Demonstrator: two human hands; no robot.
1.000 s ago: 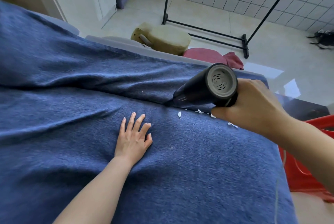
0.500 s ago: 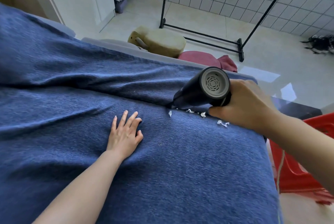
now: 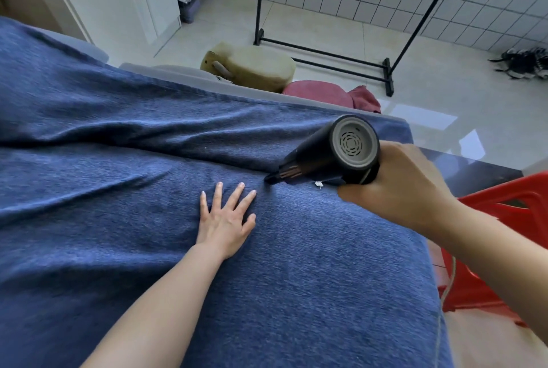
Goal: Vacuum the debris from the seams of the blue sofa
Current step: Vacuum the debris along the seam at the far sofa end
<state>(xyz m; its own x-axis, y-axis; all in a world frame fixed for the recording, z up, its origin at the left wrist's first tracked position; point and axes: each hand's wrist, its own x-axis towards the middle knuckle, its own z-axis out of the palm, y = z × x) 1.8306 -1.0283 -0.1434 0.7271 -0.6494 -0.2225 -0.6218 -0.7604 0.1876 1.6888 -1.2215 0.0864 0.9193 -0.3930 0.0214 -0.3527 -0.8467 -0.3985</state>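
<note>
The blue sofa (image 3: 118, 219) fills the left and centre, its seam running from the left edge to the middle right. My right hand (image 3: 397, 186) grips a black handheld vacuum (image 3: 329, 157) by its handle, the grey vented rear facing me. Its narrow nozzle tip (image 3: 271, 180) touches the seam. One white scrap of debris (image 3: 318, 184) lies on the fabric just under the vacuum body. My left hand (image 3: 226, 219) rests flat on the seat cushion with fingers spread, just left of the nozzle.
A red plastic stool (image 3: 504, 249) stands at the sofa's right end. Behind the sofa lie a tan cushion (image 3: 255, 69) and a pink cushion (image 3: 320, 93). A black clothes rack (image 3: 323, 53) stands on the tiled floor, and a dark object (image 3: 525, 63) lies at far right.
The vacuum nozzle has slid left along the seam toward my left hand. Several white scraps seen earlier are gone; one remains. My left hand stays on the cushion, fingers now spread wider.
</note>
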